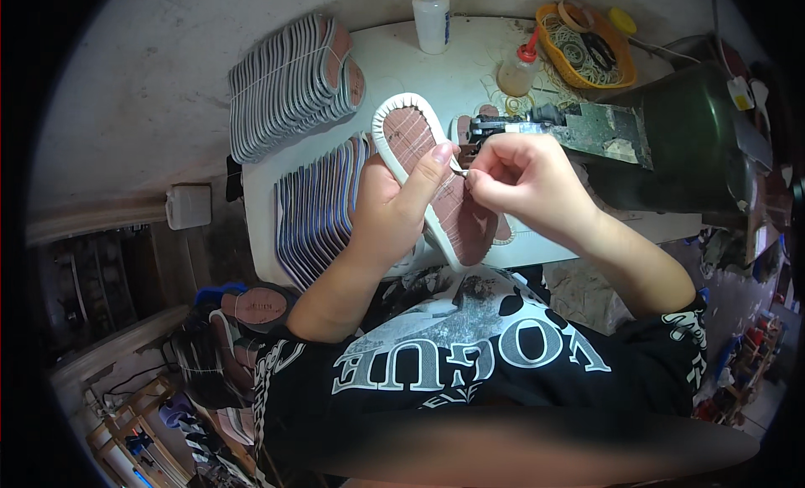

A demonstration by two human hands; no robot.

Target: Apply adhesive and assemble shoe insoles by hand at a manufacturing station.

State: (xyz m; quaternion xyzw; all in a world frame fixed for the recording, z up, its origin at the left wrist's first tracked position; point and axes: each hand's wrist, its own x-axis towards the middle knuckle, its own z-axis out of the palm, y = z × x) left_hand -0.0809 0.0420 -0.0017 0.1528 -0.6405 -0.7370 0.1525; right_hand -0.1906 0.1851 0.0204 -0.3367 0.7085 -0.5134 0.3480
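My left hand [401, 194] grips a shoe insole [408, 129] with a reddish-brown face and a white gathered rim. It is held up at a slant over the table's near edge, my thumb pressing on the brown face. My right hand [524, 182] is closed in a pinch at the insole's right edge, near its middle. A small pale piece, looking like part of the white rim, shows at these fingertips, though the fingers partly hide it. Behind the held insole, part of another brown piece with a pale stitched edge [504, 231] shows.
Two bundles of stacked soles, one grey [281, 90] and one bluish [314, 207], line the table's left. A white bottle [432, 23], a red-tipped glue bottle [517, 73] and a yellow basket [579, 75] stand at the back. A dark green sewing machine [671, 132] occupies the right.
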